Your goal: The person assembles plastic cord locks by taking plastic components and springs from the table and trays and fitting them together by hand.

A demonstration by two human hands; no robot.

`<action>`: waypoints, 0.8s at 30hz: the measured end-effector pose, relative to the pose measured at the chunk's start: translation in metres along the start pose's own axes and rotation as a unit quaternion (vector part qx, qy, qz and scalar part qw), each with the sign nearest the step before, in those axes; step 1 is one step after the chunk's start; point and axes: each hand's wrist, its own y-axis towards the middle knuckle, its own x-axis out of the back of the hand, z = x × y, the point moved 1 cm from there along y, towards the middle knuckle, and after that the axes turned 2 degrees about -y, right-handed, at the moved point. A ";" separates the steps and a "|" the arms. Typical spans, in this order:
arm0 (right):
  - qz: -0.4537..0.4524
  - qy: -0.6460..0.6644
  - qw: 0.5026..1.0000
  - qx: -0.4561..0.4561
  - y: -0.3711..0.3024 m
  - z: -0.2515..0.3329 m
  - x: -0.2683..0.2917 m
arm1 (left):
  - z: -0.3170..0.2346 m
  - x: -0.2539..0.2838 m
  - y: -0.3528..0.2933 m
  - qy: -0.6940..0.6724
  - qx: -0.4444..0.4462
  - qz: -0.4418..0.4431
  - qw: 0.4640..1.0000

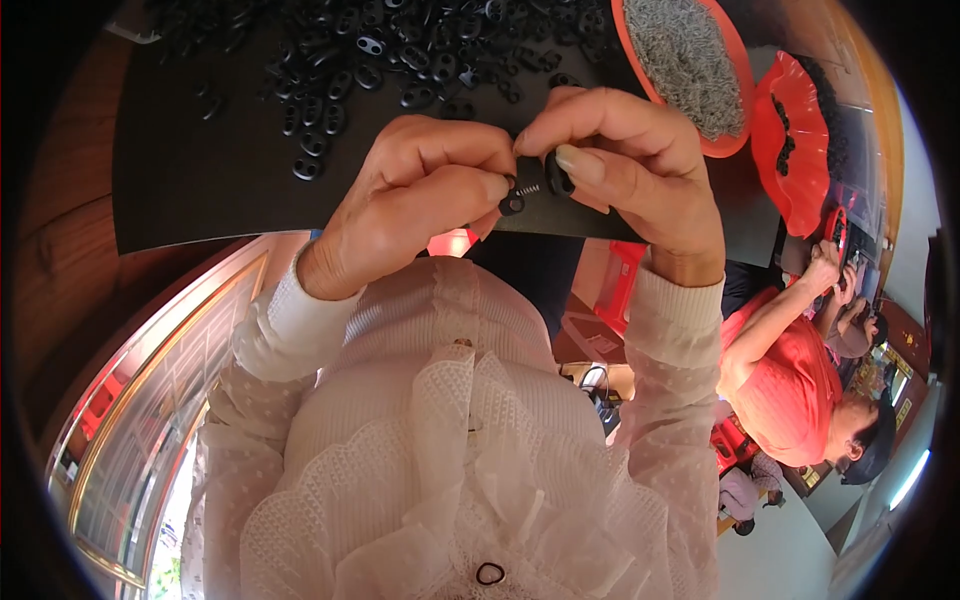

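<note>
In front of my chest, both hands are raised close together at the near edge of the dark table. My left hand [415, 195] is closed, thumb and index finger pinching a small black two-holed cord lock part [512, 203]. A thin metal spring [528, 190] sticks out from that part toward the right. Just across a small gap, my right hand [640, 165] pinches a black oval cord lock shell [557, 174] between thumb and fingers. Beyond my hands lies a heap of black cord lock parts [370, 45], many with two holes.
An orange-red oval tray [742, 100] of small metal springs [690, 60] stands at the far right. Beside it is a red wavy-edged dish [785, 165] with black pieces. The dark table [210, 165] ends just before my body. Another person in red [790, 375] works farther right.
</note>
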 end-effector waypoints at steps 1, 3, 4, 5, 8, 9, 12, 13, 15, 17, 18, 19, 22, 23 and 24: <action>0.002 0.016 0.999 -0.035 0.000 0.002 0.000 | 0.001 0.001 0.000 0.000 0.001 -0.001 1.000; 0.007 0.023 0.999 -0.043 0.002 0.004 -0.001 | 0.004 0.003 -0.001 -0.003 0.009 0.006 1.000; 0.011 0.029 0.998 -0.050 0.003 0.004 -0.001 | 0.004 0.002 -0.001 -0.004 0.010 0.007 1.000; 0.010 0.029 0.998 -0.051 0.003 0.004 0.000 | 0.003 0.001 0.000 -0.011 0.018 0.008 1.000; 0.034 0.006 0.998 -0.053 0.004 0.004 0.004 | 0.001 0.001 -0.001 -0.012 0.022 0.010 1.000; 0.037 -0.005 0.998 -0.056 0.004 0.004 0.005 | 0.001 0.002 -0.001 -0.006 0.017 0.013 1.000; 0.044 -0.015 0.997 -0.057 0.005 0.004 0.006 | 0.003 0.003 -0.002 -0.026 0.035 0.012 0.999; 0.046 -0.014 0.997 -0.055 0.005 0.004 0.007 | 0.003 0.003 -0.002 -0.026 0.035 0.012 0.999; 0.047 -0.017 0.998 -0.041 0.007 0.001 0.005 | 0.001 0.002 -0.002 -0.023 0.033 0.012 0.999; 0.048 -0.019 0.998 -0.027 0.009 0.001 0.004 | -0.004 0.002 -0.001 -0.016 0.048 0.009 0.999; 0.045 -0.018 0.998 -0.029 0.009 0.003 0.003 | -0.005 0.002 -0.001 -0.009 0.063 0.007 0.998; 0.043 -0.017 0.998 -0.032 0.009 0.004 0.003 | -0.005 0.002 -0.001 -0.010 0.063 0.007 0.998; 0.031 -0.058 0.998 -0.017 0.009 0.004 0.001 | -0.004 0.002 0.000 -0.003 0.058 0.008 0.998; 0.032 -0.057 0.998 -0.018 0.008 0.004 0.001 | -0.002 0.001 0.000 -0.010 0.041 0.002 0.999; 0.021 -0.069 0.997 -0.025 0.006 0.006 0.000 | -0.001 0.000 0.000 -0.018 0.025 -0.002 1.000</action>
